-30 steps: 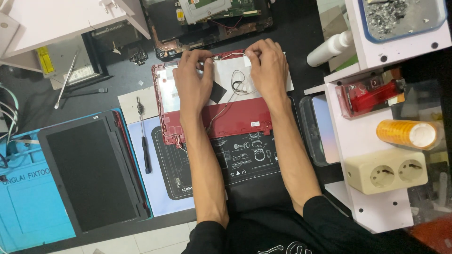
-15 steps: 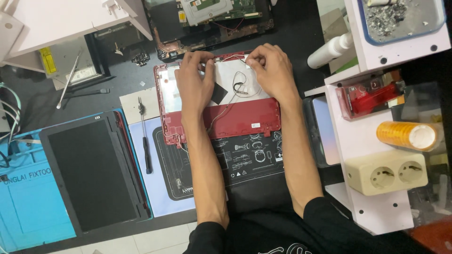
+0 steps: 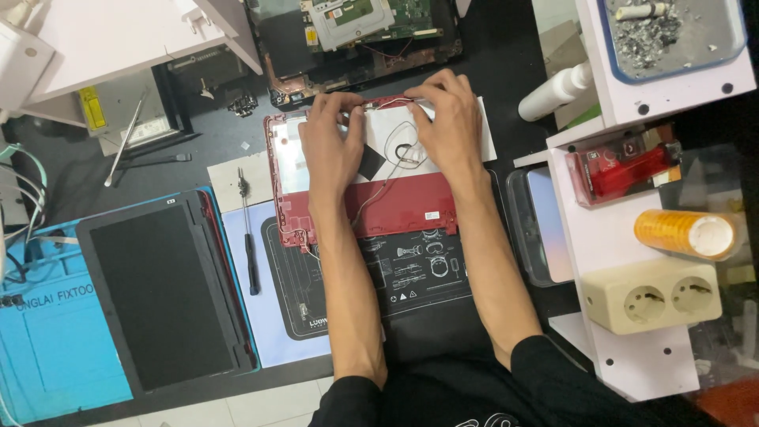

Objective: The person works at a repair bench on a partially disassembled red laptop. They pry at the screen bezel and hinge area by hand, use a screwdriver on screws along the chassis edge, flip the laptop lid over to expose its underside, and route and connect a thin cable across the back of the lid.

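I see both hands resting on the red laptop lid (image 3: 395, 207), which lies inside-up near the middle of the dark table (image 3: 490, 63), partly over a black work mat (image 3: 411, 277). My left hand (image 3: 330, 150) lies flat with fingers spread over the white inner panel (image 3: 387, 130) at the lid's far left part, fingertips at the top edge. My right hand (image 3: 448, 126) sits just beside it, fingers curled at the same top edge; whether they pinch something there I cannot tell, as the fingertips hide it. Thin cables (image 3: 399, 154) loop on the panel between the two hands.

Beyond the lid lies an opened laptop base (image 3: 356, 32) with its circuit board exposed. To the left, a black screen panel (image 3: 162, 292) rests on a blue mat (image 3: 47, 348), and a black-handled screwdriver (image 3: 251, 253) lies between that panel and the lid. On the right stand a white bottle (image 3: 553, 91), a white shelf unit (image 3: 601, 237) with a roll of yellow tape (image 3: 686, 233) and a cream double socket (image 3: 652, 299).
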